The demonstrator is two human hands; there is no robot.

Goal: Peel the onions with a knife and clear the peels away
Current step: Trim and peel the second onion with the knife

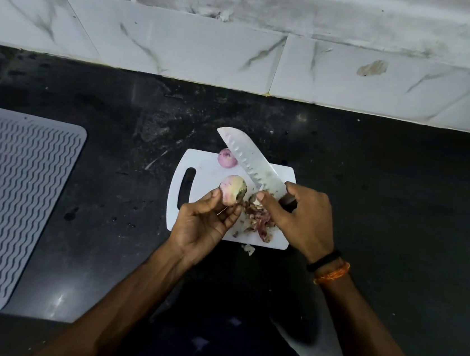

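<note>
The left hand (205,224) curls its fingers around a half-peeled onion (232,190), lifted just above the white cutting board (200,159) on the dark surface (388,180). The right hand (302,217) grips the knife (251,162) by its dark handle, blade angled toward 11 o'clock, thumb tip close beside the onion. A second onion (226,158) sits at the board's 12 o'clock edge, partly behind the blade. A heap of peels (258,221) lies on the board between the hands. A ribbed grey mat (10,210) lies at 9 o'clock.
</note>
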